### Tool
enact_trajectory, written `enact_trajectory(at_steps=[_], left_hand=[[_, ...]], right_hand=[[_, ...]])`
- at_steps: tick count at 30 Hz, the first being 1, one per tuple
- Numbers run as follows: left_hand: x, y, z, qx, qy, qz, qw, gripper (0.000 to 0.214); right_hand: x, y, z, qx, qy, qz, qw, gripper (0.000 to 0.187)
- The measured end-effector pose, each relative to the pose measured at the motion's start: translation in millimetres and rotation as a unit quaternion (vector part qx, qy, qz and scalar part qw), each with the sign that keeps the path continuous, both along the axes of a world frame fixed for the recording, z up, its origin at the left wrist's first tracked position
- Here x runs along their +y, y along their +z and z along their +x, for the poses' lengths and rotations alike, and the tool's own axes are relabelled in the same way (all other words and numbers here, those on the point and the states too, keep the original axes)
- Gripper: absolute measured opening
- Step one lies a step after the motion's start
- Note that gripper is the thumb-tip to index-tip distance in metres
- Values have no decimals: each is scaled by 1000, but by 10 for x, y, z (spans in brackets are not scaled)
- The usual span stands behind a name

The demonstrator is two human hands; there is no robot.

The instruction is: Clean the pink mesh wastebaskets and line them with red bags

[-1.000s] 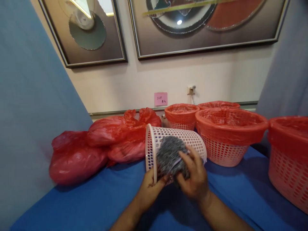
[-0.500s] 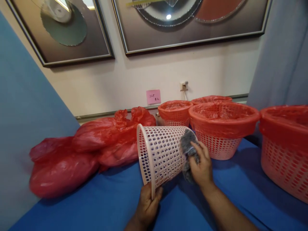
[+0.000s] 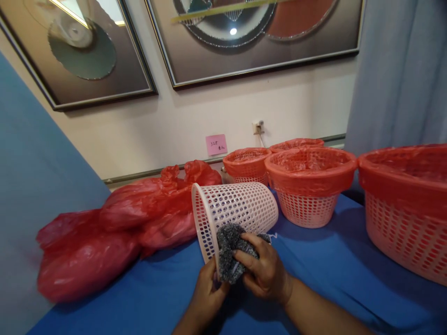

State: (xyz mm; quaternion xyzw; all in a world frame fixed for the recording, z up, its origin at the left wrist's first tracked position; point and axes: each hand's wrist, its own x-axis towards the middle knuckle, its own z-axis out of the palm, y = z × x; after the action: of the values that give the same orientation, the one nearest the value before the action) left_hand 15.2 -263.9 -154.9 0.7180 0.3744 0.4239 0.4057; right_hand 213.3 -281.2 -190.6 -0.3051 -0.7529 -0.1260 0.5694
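A pale pink perforated plastic basket (image 3: 240,202) lies tipped on its side, its open mouth facing left. My left hand (image 3: 208,291) is closed on the lower part of its rim. In my right hand (image 3: 263,270) is a bunched dark grey cloth (image 3: 230,251), pressed against the basket's side close to the rim, just right of my left hand. The cloth hides part of the rim and of the holes.
Knotted red plastic bags (image 3: 94,260) lie full at the left. Lined baskets (image 3: 310,204) stand behind, and a larger lined basket (image 3: 401,228) at the right. Blue cloth (image 3: 139,298) covers the table. A pink note (image 3: 216,145) and a socket (image 3: 258,128) are on the wall.
My right hand has brought the cloth from the basket's base end leftward and down to the rim. My left hand keeps its hold on the rim. The view has shifted slightly.
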Motion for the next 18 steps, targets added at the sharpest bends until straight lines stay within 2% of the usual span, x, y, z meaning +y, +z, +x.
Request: enact_trajectory(at_steps=[3,6,9,10,12,14,15,16,18], left_hand=[[-8,226,96,-44,-7,-17,999,69],[6,233,151,-67,-15,-58,996,61],[17,24,112,-68,10,-73,995,43],[19,-65,81,-65,19,-70,995,39],[28,-238,9,-52,32,-52,997,35],[49,-381,-60,-23,34,-27,999,32],[65,-438,-89,-8,37,-17,999,31],[84,-486,-113,6,41,-11,999,30],[125,-559,-147,21,46,-10,999,31]], right_hand=[[7,-22,21,-16,5,10,1000,63],[34,-60,37,1,-5,2,1000,63],[220,-84,179,126,-86,-67,986,60],[316,-88,256,193,-129,-98,968,55],[504,-94,410,315,-204,-159,913,46],[607,-96,494,375,-238,-193,875,42],[604,-94,489,371,-235,-196,877,43],[562,-91,450,344,-220,-189,893,44],[383,-87,283,234,-157,-142,949,49]])
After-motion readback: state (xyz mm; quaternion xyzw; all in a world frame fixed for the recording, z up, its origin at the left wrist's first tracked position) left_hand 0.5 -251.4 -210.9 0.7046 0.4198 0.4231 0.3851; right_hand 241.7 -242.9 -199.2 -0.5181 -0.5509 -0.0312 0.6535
